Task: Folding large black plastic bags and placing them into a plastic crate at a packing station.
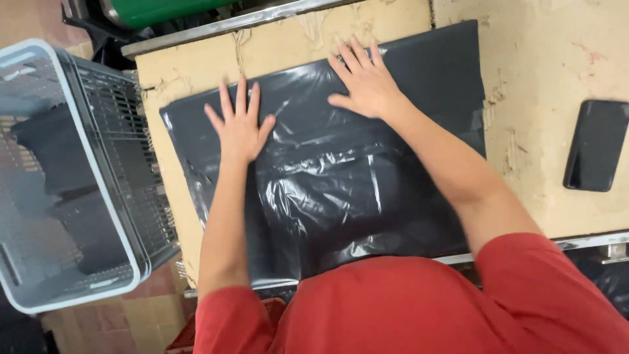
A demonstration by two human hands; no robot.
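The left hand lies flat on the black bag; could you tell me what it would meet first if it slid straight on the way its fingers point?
The left hand would likely cross the bag's far edge onto bare cardboard, then reach the metal rail.

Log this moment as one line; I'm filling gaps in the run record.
left hand: flat on black plastic bag | right hand: flat on bag | bag: on cardboard-topped table | grey crate: left | phone: right

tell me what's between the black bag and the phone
Nothing: in the head view, only bare, worn tabletop lies between the black bag and the phone. Both hands lie flat on the bag.
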